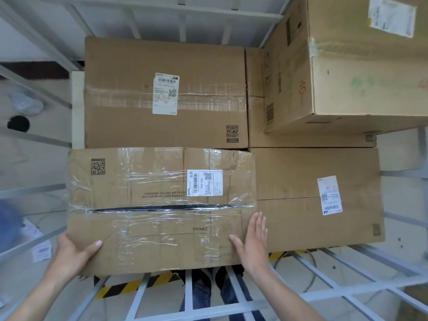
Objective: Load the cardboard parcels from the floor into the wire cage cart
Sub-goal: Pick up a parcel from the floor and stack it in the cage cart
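Note:
A flat cardboard parcel wrapped in clear tape [159, 209] lies at the near left of the wire cage cart [190, 295], beside several other parcels. My left hand [74, 251] grips its near left corner, thumb on top and fingers underneath. My right hand [252, 242] lies flat with straight fingers on its near right edge. Behind it sits a large labelled parcel [166, 93]. To the right lies another flat parcel [317, 195]. A tall box [347, 66] is stacked at the back right.
Grey cage bars [34, 195] rise on the left and right [403, 174] and cross below me. Through them I see the pale floor, yellow-black hazard tape [129, 286], a cable, papers, and my legs [206, 293].

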A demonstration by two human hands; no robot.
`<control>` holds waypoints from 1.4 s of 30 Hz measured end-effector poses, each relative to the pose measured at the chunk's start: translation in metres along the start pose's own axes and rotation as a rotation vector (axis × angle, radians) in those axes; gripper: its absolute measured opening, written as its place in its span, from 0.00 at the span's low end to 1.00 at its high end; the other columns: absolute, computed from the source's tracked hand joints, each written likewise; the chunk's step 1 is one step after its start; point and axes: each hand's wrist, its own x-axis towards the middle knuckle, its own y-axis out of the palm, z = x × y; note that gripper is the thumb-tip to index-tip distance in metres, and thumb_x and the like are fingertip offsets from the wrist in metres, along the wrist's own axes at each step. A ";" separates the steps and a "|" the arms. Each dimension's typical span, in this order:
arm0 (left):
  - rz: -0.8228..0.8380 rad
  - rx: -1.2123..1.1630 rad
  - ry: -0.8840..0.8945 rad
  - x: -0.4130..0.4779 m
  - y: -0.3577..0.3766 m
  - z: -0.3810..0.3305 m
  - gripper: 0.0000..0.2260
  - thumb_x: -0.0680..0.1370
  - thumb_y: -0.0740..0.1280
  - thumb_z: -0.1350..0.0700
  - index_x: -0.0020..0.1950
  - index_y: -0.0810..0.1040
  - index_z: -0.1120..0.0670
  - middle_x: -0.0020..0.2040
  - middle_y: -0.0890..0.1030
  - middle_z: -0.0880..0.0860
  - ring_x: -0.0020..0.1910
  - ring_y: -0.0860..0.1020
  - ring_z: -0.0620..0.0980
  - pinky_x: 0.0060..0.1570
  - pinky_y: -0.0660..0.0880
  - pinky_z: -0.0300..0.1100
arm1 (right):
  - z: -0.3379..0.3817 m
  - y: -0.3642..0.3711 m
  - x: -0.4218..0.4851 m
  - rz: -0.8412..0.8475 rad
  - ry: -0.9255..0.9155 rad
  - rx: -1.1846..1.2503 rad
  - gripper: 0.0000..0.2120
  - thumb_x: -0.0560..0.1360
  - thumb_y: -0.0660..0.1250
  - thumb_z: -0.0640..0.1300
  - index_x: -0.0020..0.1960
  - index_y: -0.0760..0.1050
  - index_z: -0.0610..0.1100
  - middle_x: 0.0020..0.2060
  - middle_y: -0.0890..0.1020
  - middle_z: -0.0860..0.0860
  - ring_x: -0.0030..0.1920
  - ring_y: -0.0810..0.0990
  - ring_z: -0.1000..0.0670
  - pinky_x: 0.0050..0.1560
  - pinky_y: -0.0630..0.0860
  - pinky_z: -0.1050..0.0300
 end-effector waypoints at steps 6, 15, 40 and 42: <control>-0.015 0.014 -0.072 -0.003 -0.001 -0.007 0.36 0.71 0.78 0.56 0.71 0.61 0.63 0.67 0.72 0.65 0.64 0.73 0.66 0.61 0.71 0.60 | -0.002 -0.011 0.011 0.010 -0.084 -0.006 0.43 0.82 0.58 0.57 0.79 0.32 0.41 0.78 0.33 0.49 0.76 0.30 0.52 0.75 0.32 0.57; 0.011 0.091 -0.010 -0.016 0.004 -0.020 0.33 0.73 0.76 0.55 0.70 0.62 0.63 0.66 0.73 0.65 0.62 0.74 0.66 0.57 0.72 0.60 | -0.023 -0.016 0.011 0.003 -0.101 0.048 0.35 0.84 0.56 0.46 0.81 0.37 0.45 0.80 0.39 0.52 0.76 0.34 0.56 0.78 0.40 0.56; 0.314 0.206 0.782 -0.531 -0.018 -0.280 0.30 0.81 0.59 0.45 0.81 0.54 0.46 0.79 0.64 0.52 0.75 0.67 0.51 0.71 0.65 0.50 | -0.006 -0.336 -0.281 -0.246 -0.144 0.301 0.30 0.83 0.56 0.47 0.82 0.49 0.51 0.81 0.44 0.52 0.80 0.41 0.48 0.77 0.54 0.47; 0.321 0.261 0.893 -0.568 -0.016 -0.287 0.30 0.82 0.59 0.46 0.82 0.53 0.48 0.79 0.62 0.49 0.76 0.64 0.49 0.72 0.63 0.48 | -0.027 -0.352 -0.315 -0.334 -0.113 0.359 0.29 0.83 0.56 0.48 0.82 0.51 0.50 0.81 0.44 0.53 0.80 0.40 0.49 0.76 0.54 0.48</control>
